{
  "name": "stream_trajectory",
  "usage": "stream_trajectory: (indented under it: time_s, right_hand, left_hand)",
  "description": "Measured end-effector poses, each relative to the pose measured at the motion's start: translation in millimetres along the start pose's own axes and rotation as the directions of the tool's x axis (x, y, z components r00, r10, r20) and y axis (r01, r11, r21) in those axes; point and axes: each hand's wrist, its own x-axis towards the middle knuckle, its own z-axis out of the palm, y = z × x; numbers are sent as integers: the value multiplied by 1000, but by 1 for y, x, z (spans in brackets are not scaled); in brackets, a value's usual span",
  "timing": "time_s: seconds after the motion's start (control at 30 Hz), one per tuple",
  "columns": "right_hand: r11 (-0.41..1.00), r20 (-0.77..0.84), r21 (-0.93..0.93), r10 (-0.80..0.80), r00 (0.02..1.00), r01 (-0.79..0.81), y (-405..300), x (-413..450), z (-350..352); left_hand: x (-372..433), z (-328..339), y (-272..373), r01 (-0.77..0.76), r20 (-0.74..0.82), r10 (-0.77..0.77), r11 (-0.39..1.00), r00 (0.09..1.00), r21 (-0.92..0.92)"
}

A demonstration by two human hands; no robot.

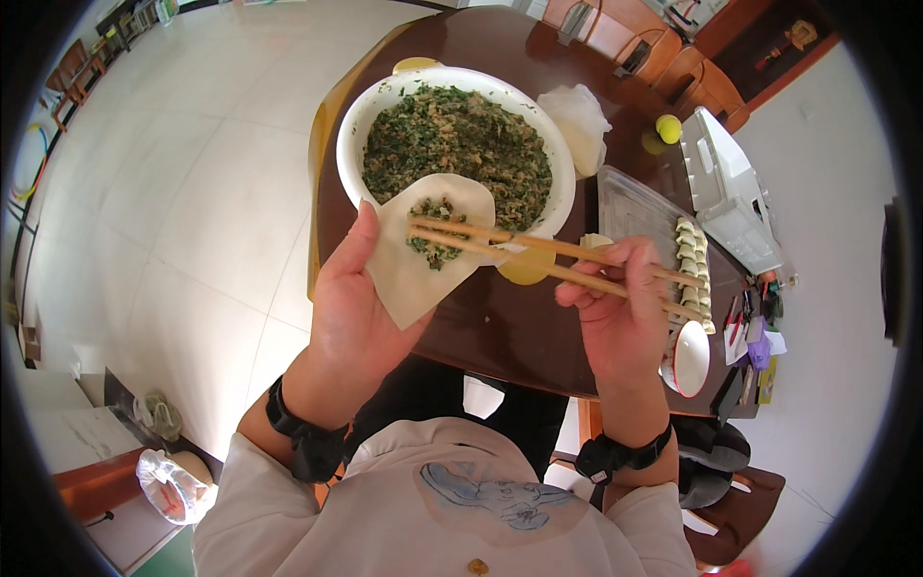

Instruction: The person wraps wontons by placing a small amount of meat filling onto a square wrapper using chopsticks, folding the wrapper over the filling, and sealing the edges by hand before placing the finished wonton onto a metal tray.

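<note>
On my left hand (360, 296) lies a flat dough wrapper (404, 288), its thumb resting at the left edge. A small mound of green chopped filling (435, 252) sits on the wrapper. My right hand (620, 310) grips a pair of wooden chopsticks (548, 260), whose tips touch the mound. Just beyond stands a large white bowl (350, 155) with plenty of the same minced filling (461, 137) inside; the wrapper overlaps its near rim. A clear plastic tray (624, 195) to the right carries a row of folded dumplings (690, 267), partly behind my right hand.
A white bowl with a red rim (689, 360) stands near my right wrist. Behind the tray are a white plastic container (732, 187) and a yellow-green ball (668, 129). A plastic bag (577, 122) lies beside the large bowl. Wooden chairs (649, 43) line the table's (497, 339) far side.
</note>
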Motion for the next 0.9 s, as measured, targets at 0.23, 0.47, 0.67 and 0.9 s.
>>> stream_trajectory:
  time_s: [0.23,0.47,0.67,0.9]
  right_hand:
    - [994,68,-79,-66,995,72,3,0,-4]
    - [943,71,-217,-241,968,251,-16,17,-4]
    - [879,134,-429,-164,977,207,-18,33,10]
    - [870,151,-483,-30,988,100,1,37,19]
  left_hand:
    - [-2,-6,5,-4,-60,5,1000,998,6]
    - [-8,-25,32,-155,27,158,984,987,-87]
    - [-19,-29,44,-267,-162,272,962,948,58]
    - [-20,-33,43,-253,-187,251,967,950,16]
